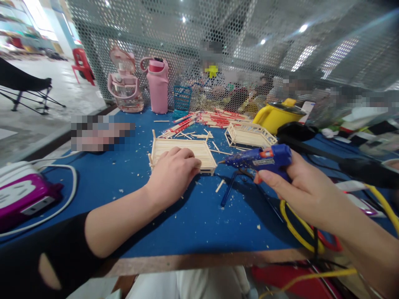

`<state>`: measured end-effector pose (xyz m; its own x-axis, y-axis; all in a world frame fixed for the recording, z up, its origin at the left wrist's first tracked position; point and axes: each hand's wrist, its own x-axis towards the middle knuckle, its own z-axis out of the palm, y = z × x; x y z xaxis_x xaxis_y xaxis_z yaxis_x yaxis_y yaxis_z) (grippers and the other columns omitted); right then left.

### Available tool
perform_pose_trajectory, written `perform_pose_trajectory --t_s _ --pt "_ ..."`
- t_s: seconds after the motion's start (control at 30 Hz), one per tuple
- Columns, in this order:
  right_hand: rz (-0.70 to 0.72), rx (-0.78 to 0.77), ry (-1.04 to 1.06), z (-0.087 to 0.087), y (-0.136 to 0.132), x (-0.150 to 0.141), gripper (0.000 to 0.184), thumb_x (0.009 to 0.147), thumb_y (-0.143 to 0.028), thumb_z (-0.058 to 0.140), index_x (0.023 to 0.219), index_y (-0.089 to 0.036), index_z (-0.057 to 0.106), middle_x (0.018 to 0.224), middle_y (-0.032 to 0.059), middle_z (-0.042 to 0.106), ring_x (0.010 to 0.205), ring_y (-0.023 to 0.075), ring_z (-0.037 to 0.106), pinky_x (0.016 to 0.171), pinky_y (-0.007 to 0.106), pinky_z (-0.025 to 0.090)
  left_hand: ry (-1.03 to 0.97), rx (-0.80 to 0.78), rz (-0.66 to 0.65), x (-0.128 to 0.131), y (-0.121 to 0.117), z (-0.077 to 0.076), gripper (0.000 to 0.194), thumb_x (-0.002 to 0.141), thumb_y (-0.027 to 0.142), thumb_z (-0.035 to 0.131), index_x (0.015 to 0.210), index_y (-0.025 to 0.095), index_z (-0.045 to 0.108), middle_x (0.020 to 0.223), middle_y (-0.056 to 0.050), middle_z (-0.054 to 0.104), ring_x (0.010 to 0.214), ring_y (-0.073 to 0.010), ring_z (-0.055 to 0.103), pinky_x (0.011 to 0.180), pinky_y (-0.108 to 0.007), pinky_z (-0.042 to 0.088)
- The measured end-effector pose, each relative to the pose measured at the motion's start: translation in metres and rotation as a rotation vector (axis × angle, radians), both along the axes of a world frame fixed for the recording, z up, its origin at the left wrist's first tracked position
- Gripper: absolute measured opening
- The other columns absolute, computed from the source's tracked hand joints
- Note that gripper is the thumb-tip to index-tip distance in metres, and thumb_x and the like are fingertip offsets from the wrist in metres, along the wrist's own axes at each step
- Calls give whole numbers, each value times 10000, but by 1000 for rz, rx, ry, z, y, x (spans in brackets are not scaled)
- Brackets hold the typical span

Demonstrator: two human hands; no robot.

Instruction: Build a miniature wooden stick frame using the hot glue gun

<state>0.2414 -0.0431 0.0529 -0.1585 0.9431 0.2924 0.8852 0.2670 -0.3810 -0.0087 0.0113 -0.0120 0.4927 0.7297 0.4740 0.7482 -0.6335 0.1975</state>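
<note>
My right hand (pixel 299 182) is wrapped round a blue hot glue gun (pixel 264 159). Its nozzle points left, close to the right front corner of a small model platform (pixel 162 146) built from pale wooden sticks, with short posts at its corners. Over that platform lies my left hand (pixel 174 166), fingers curled and closed on its front part; the fingertips are partly hidden, and I cannot tell whether a loose stick is also between them. A second stick model (pixel 246 135) with railed sides stands behind the glue gun. Loose sticks (pixel 193 135) lie behind the platform.
Red-and-white stick packets (pixel 215 118) lie at the back, near a pink bottle (pixel 158 89), a clear pink-handled bottle (pixel 126 89) and a yellow pot (pixel 277 117). A purple power strip (pixel 31 195) sits left; yellow cable (pixel 293 228) loops right. Perforated metal screen (pixel 193 25) stands behind.
</note>
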Motion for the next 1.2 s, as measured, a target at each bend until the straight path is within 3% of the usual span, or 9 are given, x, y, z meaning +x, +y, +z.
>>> perform_pose_trajectory --t_s 0.23,0.47,0.73,0.93,1.2 --pt "4 10 -7 0 -3 -2 404 864 -504 470 1166 -243 530 962 57 663 901 273 622 862 470 478 12 -17 3 0 0 0 209 904 241 501 920 204 707 966 -70 661 916 -229 554 819 -389 451" --pt "79 39 -15 -4 1 -3 443 883 -449 474 1261 -217 474 1300 85 564 1221 271 499 1034 452 386 -3 -13 -1 0 0 0 211 905 239 501 904 200 708 955 -72 661 917 -225 555 821 -383 447" --pt "102 54 -16 -6 1 0 417 884 -451 466 1225 -213 494 1206 90 610 1223 274 499 1096 475 313 10 -15 11 0 -1 1 212 905 239 500 916 199 708 971 -69 665 925 -229 560 834 -395 453" --pt "97 85 -29 -9 1 4 425 884 -456 464 1258 -256 475 1300 55 565 1212 261 509 1061 468 372 2 -2 2 0 -1 1 205 900 235 510 915 194 710 955 -72 666 919 -228 565 839 -404 462" --pt "58 25 66 -14 2 0 404 892 -433 479 1237 -223 485 1198 99 583 1118 287 551 982 488 429 -2 4 13 0 0 0 205 900 246 514 909 199 713 958 -63 672 908 -230 574 840 -404 474"
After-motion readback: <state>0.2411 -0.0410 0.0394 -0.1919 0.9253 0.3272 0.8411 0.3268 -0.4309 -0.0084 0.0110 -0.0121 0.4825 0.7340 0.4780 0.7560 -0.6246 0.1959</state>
